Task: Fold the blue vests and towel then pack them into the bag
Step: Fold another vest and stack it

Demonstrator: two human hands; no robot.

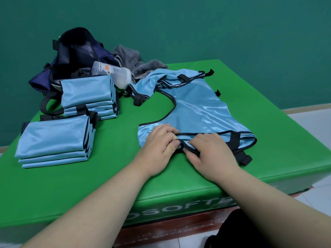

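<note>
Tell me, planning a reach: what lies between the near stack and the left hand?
Only bare mat between near stack and left hand, per the head view.

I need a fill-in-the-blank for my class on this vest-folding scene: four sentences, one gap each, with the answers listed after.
1. The left hand and right hand both pinch the near edge of the spread blue vest, whose trim is ___.
2. Folded vests form ___ stacks on the green mat.
3. The grey towel lies crumpled, not yet ___.
4. The plastic bottle lies on its ___ beside the navy bag.

Missing words: black; two; folded; side.
</note>
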